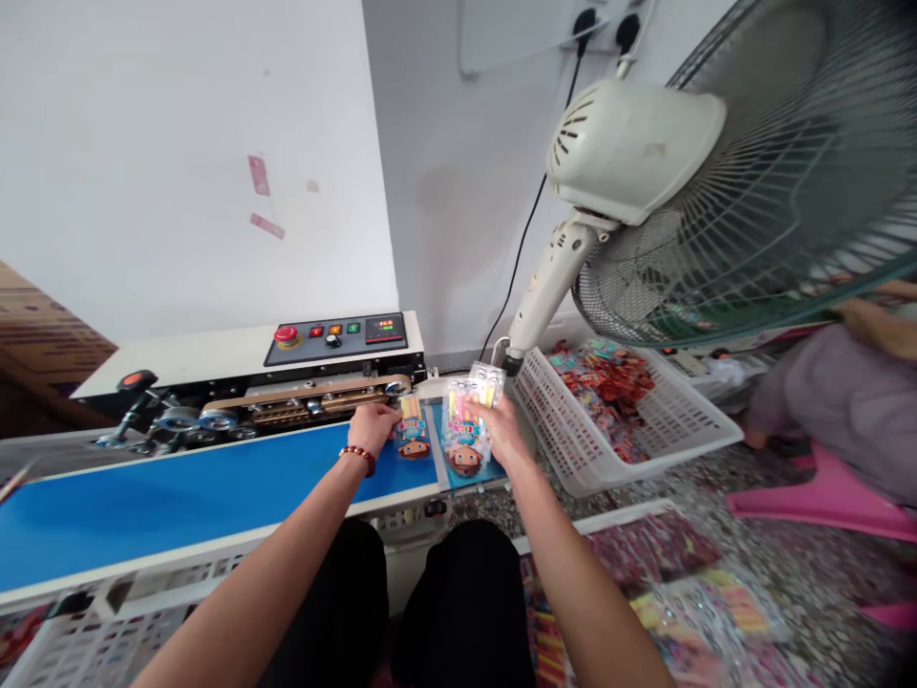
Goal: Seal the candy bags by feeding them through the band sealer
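Observation:
My left hand (373,425) rests closed on a small cartoon-printed packet (414,435) lying on the blue conveyor belt (179,492), right at the sealing machine's (301,377) intake. My right hand (501,430) grips a stack of clear packets (467,420) with a cartoon face, held just above the belt's right end. A red bead bracelet (358,457) circles my left wrist.
A white basket (673,430) of small colourful packets sits to the right, under a large standing fan (680,182). More packets lie in a tray (666,573) on the speckled floor. Another person's arm and pink stool (838,497) are at far right. An empty white crate (86,640) sits lower left.

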`<move>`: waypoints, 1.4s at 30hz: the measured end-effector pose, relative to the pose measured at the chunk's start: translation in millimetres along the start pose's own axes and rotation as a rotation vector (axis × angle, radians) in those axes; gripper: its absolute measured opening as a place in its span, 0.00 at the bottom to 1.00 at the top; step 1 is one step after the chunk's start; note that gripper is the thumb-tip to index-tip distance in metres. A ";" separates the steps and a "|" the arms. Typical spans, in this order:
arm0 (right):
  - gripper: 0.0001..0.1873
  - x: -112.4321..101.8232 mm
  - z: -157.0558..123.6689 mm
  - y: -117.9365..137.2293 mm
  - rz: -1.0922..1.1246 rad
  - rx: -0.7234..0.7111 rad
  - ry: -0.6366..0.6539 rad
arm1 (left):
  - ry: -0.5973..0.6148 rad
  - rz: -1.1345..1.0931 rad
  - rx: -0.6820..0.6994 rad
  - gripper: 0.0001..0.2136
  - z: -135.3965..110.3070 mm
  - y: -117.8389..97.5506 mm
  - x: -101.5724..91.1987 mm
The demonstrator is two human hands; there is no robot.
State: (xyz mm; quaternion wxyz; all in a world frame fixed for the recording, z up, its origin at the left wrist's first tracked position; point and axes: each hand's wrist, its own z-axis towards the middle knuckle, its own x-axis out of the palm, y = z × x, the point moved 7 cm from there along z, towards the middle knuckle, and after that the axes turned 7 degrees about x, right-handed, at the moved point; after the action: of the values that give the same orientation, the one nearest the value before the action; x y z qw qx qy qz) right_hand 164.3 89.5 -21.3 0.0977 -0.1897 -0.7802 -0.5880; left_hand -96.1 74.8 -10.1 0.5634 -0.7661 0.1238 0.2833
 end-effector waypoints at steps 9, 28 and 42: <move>0.29 9.8 -5.6 2.8 -0.010 0.001 0.015 | -0.412 0.335 0.262 0.14 -48.0 -3.3 -65.7; 0.26 -3.2 -2.8 3.7 -0.005 -0.036 -0.069 | 0.102 -0.117 0.053 0.10 -16.3 -31.8 39.0; 0.27 15.6 -4.6 -4.1 0.031 0.030 0.015 | -0.395 0.304 0.149 0.11 -44.7 6.4 -72.7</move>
State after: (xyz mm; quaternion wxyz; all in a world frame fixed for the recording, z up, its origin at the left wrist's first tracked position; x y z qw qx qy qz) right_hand 148.1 87.0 -17.7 0.1155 -0.1957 -0.7852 -0.5760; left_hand -145.0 21.5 35.7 0.5825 -0.6251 0.1455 0.4988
